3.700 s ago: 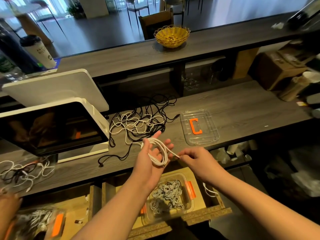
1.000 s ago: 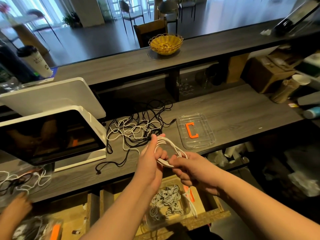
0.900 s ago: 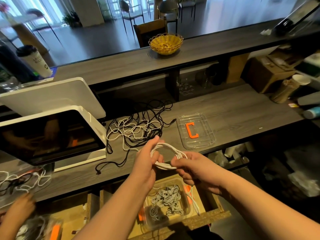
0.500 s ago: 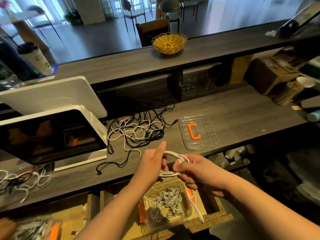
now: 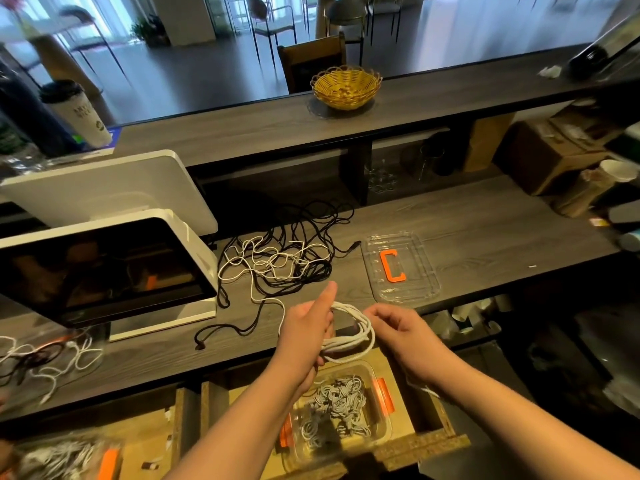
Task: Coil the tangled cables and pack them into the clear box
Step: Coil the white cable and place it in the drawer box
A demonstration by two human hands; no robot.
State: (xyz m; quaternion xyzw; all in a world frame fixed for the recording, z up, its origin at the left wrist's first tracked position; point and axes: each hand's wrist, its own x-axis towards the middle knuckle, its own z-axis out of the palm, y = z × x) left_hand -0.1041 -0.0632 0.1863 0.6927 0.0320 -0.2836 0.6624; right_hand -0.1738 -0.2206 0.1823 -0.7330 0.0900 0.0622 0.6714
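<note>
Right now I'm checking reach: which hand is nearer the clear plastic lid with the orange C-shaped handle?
Right. The right hand is just below the clear plastic lid; the left hand is farther left, holding the white cable coil.
</note>
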